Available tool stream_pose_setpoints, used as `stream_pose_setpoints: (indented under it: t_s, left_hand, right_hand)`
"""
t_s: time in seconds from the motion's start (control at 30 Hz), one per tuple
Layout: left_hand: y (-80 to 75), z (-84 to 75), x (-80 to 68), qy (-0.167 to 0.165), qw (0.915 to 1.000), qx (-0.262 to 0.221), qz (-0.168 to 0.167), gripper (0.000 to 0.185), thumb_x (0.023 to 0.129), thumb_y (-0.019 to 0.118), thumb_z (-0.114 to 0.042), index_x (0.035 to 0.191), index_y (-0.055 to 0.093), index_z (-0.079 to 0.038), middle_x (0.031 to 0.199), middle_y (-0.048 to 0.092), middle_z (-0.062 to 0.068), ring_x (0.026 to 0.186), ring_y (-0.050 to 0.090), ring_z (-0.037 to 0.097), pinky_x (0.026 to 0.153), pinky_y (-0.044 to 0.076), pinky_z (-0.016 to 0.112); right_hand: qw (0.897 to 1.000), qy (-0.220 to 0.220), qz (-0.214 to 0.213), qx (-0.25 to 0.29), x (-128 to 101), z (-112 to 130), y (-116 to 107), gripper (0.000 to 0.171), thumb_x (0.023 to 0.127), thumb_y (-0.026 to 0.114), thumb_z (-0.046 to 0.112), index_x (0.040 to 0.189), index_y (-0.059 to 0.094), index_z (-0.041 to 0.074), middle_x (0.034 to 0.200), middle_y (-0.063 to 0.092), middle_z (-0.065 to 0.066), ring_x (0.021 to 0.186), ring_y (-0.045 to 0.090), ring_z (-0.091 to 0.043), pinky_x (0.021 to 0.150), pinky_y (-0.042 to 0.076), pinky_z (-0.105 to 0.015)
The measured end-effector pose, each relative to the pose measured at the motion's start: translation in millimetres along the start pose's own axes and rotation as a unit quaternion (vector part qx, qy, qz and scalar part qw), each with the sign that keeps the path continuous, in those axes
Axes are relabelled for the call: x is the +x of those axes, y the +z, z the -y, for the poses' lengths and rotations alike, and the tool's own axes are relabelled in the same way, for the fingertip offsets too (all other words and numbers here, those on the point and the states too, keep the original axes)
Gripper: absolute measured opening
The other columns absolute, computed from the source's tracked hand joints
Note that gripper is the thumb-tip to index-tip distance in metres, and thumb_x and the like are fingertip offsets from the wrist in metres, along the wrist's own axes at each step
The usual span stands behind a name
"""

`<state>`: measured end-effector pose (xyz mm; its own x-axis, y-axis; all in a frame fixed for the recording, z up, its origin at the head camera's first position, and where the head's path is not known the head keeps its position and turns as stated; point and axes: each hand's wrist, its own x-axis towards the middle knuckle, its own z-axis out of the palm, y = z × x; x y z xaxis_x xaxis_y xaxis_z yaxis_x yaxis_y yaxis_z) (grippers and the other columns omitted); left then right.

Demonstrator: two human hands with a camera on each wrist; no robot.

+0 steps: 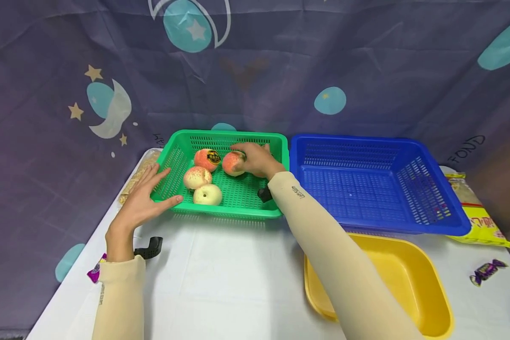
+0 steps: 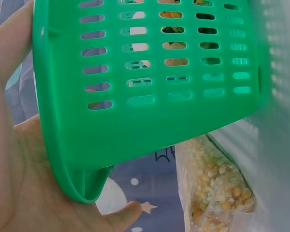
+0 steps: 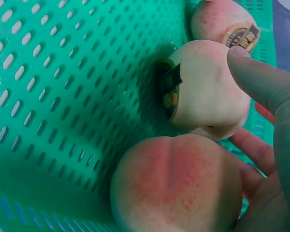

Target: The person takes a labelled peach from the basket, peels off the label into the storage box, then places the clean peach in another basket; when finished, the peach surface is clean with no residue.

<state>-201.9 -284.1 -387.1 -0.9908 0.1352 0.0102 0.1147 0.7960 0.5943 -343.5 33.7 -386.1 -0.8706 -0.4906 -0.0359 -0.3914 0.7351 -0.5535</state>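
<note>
In the head view, the green basket (image 1: pixel 238 212) holds several blushed peaches. My right hand (image 1: pixel 259 159) reaches in and holds one peach (image 1: pixel 232 164) between thumb and fingers. In the right wrist view, the thumb lies against this peach (image 3: pixel 210 89), which has a dark label, and the fingers curve behind it. Another peach (image 3: pixel 176 183) is close below the hand; the hand covers most of it in the head view. To the left lie a labelled peach (image 1: pixel 204 158) and two paler ones. My left hand (image 1: pixel 141 200) is at the basket's left rim (image 2: pixel 44 96), fingers spread.
A blue basket (image 1: pixel 444 189) stands right of the green one, with a yellow basin (image 1: pixel 439 302) in front, partly behind my right sleeve. Bagged goods (image 1: pixel 480 217) lie far right and a grain bag (image 2: pixel 217 188) at left. Wrapped candies (image 1: pixel 486 271) lie on the white table (image 1: pixel 221 278).
</note>
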Motion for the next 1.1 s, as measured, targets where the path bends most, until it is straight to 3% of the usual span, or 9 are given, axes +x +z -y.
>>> stream_pose_setpoints:
  t_s: [0.17,0.33,0.57,0.8,0.93,1.03,1.1]
  left_hand:
    - [0.6,0.5,-1.5,-0.004,1.0,-0.001,0.001,0.093,0.088,0.073,-0.057,0.163,0.027,-0.026,0.174,0.002,-0.001,0.161,-0.002,0.031,0.111,0.012,0.083]
    - [1.1,0.8,-2.3,-0.002,1.0,0.005,0.003,0.093,0.089,0.071,-0.058,0.163,0.026,-0.025,0.174,0.001,0.001,0.161,-0.002,0.033,0.111,0.011,0.083]
    - [1.7,1.1,-3.3,0.0,1.0,0.006,0.005,0.091,0.089,0.071,-0.057,0.163,0.028,-0.024,0.174,0.001,0.002,0.161,-0.001,0.035,0.113,0.013,0.081]
    - [2.7,0.1,-1.8,0.001,1.0,0.002,-0.001,0.091,0.089,0.072,-0.056,0.162,0.03,-0.024,0.174,0.003,0.003,0.161,0.0,0.034,0.113,0.013,0.081]
    - [2.5,0.7,-0.5,0.002,1.0,0.003,-0.003,0.091,0.088,0.073,-0.056,0.162,0.031,-0.023,0.174,0.004,0.004,0.161,0.0,0.034,0.114,0.015,0.079]
    - [1.9,1.1,0.3,0.004,1.0,0.003,-0.002,0.09,0.089,0.072,-0.056,0.162,0.031,-0.023,0.174,0.003,0.004,0.161,-0.001,0.034,0.114,0.015,0.079]
    - [1.4,1.9,0.7,0.004,1.0,0.003,-0.001,0.09,0.089,0.072,-0.056,0.162,0.03,-0.023,0.174,0.003,0.004,0.161,-0.002,0.033,0.114,0.015,0.079]
  right_hand:
    - [1.0,-0.002,0.003,-0.015,0,4,3,0.067,0.093,0.076,0.025,0.154,0.047,0.026,0.159,0.047,0.002,0.15,0.039,-0.027,0.122,0.002,-0.07]
    - [0.999,0.004,0.015,-0.045,-1,6,5,0.07,0.091,0.078,0.029,0.154,0.047,0.028,0.158,0.048,0.001,0.157,0.025,-0.028,0.121,-0.002,-0.072]
    - [0.995,-0.011,0.034,-0.088,-1,8,8,0.069,0.087,0.082,0.032,0.149,0.052,0.027,0.142,0.055,-0.003,0.134,0.047,-0.025,0.118,0.01,-0.07]
    - [0.995,-0.008,0.043,-0.088,1,7,7,0.072,0.085,0.084,0.026,0.148,0.049,0.028,0.154,0.052,0.003,0.144,0.046,-0.023,0.122,0.001,-0.072]
    - [0.996,-0.024,0.036,-0.083,0,9,4,0.068,0.086,0.083,0.024,0.147,0.052,0.028,0.153,0.052,0.002,0.143,0.046,-0.023,0.121,0.009,-0.069]
    - [0.995,-0.049,0.018,-0.084,1,12,-1,0.057,0.09,0.079,0.023,0.143,0.057,0.027,0.144,0.059,0.002,0.132,0.053,-0.02,0.113,0.022,-0.058]
    - [0.994,-0.058,0.017,-0.087,2,17,-5,0.053,0.091,0.078,0.022,0.141,0.06,0.026,0.14,0.061,0.003,0.127,0.055,-0.019,0.106,0.025,-0.052]
